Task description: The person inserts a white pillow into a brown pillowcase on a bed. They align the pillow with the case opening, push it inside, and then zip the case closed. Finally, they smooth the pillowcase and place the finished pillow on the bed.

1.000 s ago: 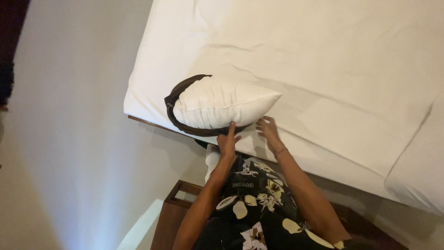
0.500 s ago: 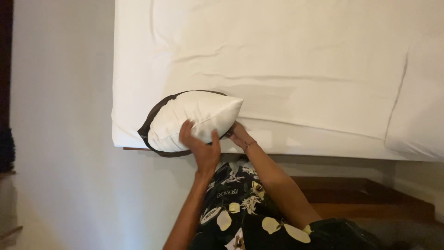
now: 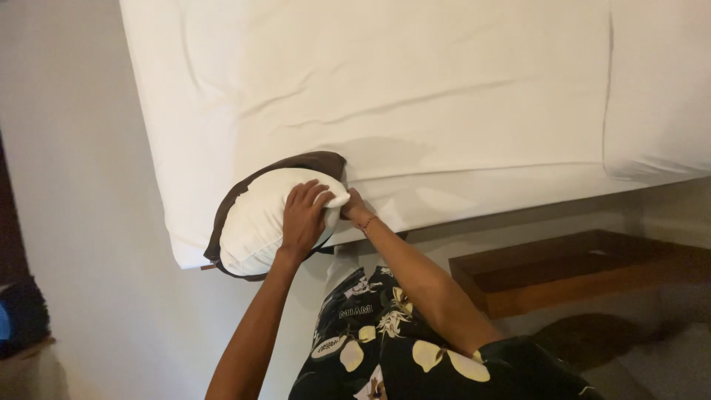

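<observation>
A white pillow (image 3: 259, 222) lies at the near edge of the bed (image 3: 444, 96), sitting inside a dark brown pillowcase (image 3: 315, 161) whose rim shows around it. My left hand (image 3: 304, 216) presses on top of the pillow and grips its right end. My right hand (image 3: 354, 209) is tucked against that same end at the pillowcase opening, with its fingers mostly hidden behind the pillow.
The white sheet (image 3: 459, 192) hangs over the bed's side. A low wooden ledge (image 3: 563, 274) runs along the floor at the right. A pale floor (image 3: 96, 244) lies at the left, with a dark object (image 3: 22, 318) at its edge.
The view has swung, so the bed now fills the top. My left hand has moved further onto the pillow's end, and the brown pillowcase wraps more of the pillow.
</observation>
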